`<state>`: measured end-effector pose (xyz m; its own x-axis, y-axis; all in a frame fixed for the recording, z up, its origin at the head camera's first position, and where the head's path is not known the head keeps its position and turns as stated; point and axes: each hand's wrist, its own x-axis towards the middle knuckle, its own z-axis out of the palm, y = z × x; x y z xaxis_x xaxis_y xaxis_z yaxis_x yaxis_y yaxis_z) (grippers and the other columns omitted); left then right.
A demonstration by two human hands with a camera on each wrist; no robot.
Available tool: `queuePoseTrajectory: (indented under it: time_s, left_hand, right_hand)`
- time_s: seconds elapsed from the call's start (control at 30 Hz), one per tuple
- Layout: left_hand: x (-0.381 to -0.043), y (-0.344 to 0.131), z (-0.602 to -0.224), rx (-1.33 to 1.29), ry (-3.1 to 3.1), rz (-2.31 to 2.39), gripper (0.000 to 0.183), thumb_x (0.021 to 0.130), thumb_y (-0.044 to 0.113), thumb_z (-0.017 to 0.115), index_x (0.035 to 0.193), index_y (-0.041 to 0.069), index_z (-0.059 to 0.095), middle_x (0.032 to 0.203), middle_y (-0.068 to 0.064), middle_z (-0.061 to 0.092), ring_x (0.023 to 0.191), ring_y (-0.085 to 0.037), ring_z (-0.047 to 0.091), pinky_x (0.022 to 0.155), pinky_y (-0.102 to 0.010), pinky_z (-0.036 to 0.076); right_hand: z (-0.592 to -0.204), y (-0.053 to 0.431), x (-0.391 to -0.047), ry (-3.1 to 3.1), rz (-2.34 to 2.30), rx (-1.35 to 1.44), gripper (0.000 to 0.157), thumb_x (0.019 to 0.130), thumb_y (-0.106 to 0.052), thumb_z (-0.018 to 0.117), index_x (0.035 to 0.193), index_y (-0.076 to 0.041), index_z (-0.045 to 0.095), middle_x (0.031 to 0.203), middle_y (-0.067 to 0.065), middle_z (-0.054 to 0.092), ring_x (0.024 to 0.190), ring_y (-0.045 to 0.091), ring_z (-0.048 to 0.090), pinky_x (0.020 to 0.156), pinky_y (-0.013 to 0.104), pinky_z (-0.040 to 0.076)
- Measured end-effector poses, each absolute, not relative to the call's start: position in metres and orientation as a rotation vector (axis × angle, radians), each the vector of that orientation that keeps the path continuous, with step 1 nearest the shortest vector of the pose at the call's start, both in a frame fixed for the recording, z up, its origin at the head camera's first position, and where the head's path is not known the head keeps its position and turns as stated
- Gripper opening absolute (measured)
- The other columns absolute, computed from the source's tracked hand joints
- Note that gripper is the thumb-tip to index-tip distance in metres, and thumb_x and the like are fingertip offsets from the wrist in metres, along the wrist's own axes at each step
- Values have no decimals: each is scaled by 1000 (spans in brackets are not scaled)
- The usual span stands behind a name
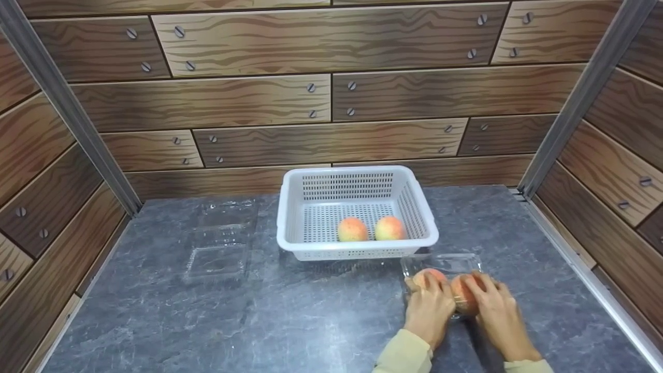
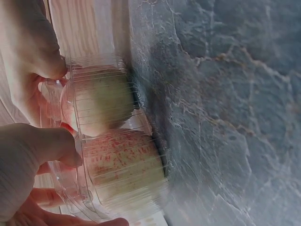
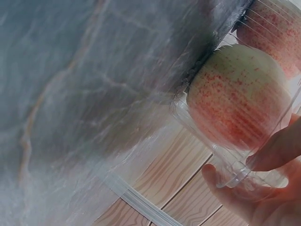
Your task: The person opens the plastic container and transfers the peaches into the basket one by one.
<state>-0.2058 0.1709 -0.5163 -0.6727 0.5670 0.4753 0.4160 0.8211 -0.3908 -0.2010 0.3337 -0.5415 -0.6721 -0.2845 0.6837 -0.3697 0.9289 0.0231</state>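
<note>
A transparent plastic box (image 1: 469, 257) stands on the dark marbled tabletop at the right front, a left peach (image 1: 431, 277) and a right peach (image 1: 463, 296) side by side inside it. My left hand (image 1: 429, 311) grips the box's left side, its thumb (image 2: 66, 146) over the near rim in the left wrist view. On the other side, my right hand (image 1: 500, 311) pinches the rim between thumb (image 3: 275, 146) and fingers. Both peaches show red-speckled skin through the ribbed plastic wall.
Behind the box is a white perforated basket (image 1: 357, 250) holding two more peaches (image 1: 352, 229). To the left lie other transparent plastic boxes (image 1: 217, 259). Wood-patterned panels (image 1: 331, 41) wall the table at the back and sides, with metal rails (image 1: 585, 280) along the edges.
</note>
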Motion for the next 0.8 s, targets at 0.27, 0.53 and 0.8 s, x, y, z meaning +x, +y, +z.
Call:
queuePoseTrajectory:
  time_s: [0.27,0.53,0.8]
  left_hand:
    - [-206,172,-514,-716,-2452,331,32,86,33,74,116,21,74,114,-5,70,94,-18,68,78,-43,58]
    - [-206,169,-520,-667,-2359,245,32,79,31,79,110,21,75,102,-3,69,83,-21,68,56,-27,57]
    - [-204,167,-521,-638,-2355,235,31,83,27,75,113,19,74,104,-3,69,85,-26,68,50,-26,55]
  right_hand:
    - [-541,333,-201,-2341,158,459,77,37,21,76,110,-1,67,108,24,62,74,49,59,56,63,53]
    - [-541,336,-201,-2350,181,451,77,36,23,75,109,0,68,108,23,62,69,48,58,51,61,52]
    - [-542,336,-203,-2333,194,456,74,38,23,74,108,0,68,108,22,61,71,48,59,53,61,53]
